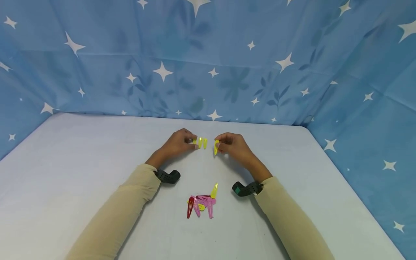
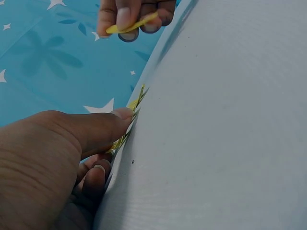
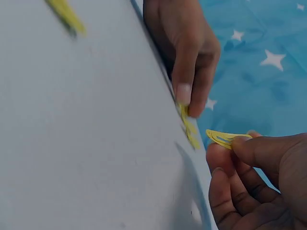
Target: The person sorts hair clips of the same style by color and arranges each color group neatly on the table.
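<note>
A short row of yellow hair clips (image 1: pixel 205 143) lies on the table towards its far side. At the row's left end my left hand (image 1: pixel 180 141) has thumb and fingers about the outermost yellow hair clip (image 1: pixel 194 141), low at the tabletop. To the right of the row, my right hand (image 1: pixel 236 146) pinches another yellow hair clip (image 3: pixel 223 139) between thumb and fingers, held above the table. This clip also shows in the left wrist view, in the fingers of the right hand (image 2: pixel 136 14).
Nearer the front lies a loose pile of hair clips, with a dark red clip (image 1: pixel 190 207), several pink clips (image 1: pixel 210 208) and a yellow clip (image 1: pixel 214 190) overlapping. The white tabletop (image 1: pixel 81 162) ends at a blue star-patterned curtain (image 1: pixel 182 90) at the back and sides.
</note>
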### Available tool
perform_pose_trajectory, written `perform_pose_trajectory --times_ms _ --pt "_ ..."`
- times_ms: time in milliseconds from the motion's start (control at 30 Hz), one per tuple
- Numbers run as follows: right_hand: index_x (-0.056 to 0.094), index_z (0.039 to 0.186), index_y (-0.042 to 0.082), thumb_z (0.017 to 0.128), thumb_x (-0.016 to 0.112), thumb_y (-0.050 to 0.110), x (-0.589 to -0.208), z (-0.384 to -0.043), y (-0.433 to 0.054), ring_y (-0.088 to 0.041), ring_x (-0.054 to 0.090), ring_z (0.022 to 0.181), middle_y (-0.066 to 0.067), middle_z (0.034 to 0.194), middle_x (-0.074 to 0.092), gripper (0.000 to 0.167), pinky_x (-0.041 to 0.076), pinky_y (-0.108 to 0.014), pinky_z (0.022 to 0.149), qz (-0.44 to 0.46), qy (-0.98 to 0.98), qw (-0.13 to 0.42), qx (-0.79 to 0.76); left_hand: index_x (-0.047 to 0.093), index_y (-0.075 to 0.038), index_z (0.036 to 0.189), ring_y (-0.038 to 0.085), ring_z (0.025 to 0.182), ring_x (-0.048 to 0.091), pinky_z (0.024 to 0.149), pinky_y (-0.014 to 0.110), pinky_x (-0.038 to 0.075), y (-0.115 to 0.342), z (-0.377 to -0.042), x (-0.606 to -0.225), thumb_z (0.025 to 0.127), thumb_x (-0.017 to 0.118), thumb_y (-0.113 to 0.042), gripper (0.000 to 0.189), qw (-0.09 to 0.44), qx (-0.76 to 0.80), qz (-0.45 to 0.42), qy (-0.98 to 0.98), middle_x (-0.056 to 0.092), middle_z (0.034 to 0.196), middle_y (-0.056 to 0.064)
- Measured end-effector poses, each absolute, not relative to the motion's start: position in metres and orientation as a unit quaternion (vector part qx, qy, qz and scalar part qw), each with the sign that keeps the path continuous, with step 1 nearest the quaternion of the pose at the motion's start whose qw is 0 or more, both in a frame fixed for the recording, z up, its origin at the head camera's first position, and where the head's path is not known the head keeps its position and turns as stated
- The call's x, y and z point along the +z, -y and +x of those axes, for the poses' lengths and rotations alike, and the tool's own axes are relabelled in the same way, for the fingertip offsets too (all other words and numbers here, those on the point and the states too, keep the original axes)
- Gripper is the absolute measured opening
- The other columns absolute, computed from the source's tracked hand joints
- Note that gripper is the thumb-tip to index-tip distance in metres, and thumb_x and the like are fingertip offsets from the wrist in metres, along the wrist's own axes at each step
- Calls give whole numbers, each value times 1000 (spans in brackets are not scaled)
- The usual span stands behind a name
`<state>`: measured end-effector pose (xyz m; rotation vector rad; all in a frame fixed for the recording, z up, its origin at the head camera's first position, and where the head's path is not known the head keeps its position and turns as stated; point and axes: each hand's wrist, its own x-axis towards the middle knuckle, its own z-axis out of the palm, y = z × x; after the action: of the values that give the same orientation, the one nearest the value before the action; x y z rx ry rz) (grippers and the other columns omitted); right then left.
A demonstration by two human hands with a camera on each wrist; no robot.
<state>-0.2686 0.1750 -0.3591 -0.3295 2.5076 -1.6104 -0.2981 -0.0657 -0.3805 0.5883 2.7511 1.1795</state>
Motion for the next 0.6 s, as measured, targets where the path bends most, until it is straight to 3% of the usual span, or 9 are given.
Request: perform_pose_trajectory --times_ms 167,600 --pt "65 117 -3 94 62 4 -360 -282 -178 -13 64 83 -11 100 63 24 54 -22 72 -83 -840 42 -534 64 -4 131 28 109 57 93 42 48 68 -297 -379 92 70 -23 44 46 396 189 -897 56 126 16" --pt "67 116 -1 93 62 3 -359 -295 -165 -16 65 85 -16 108 65 23 54 -24 73 -65 -859 34 -506 64 -8 132 25 108 56 92 40 47 67 -301 -383 92 70 -26 44 53 395 181 -899 56 127 12"
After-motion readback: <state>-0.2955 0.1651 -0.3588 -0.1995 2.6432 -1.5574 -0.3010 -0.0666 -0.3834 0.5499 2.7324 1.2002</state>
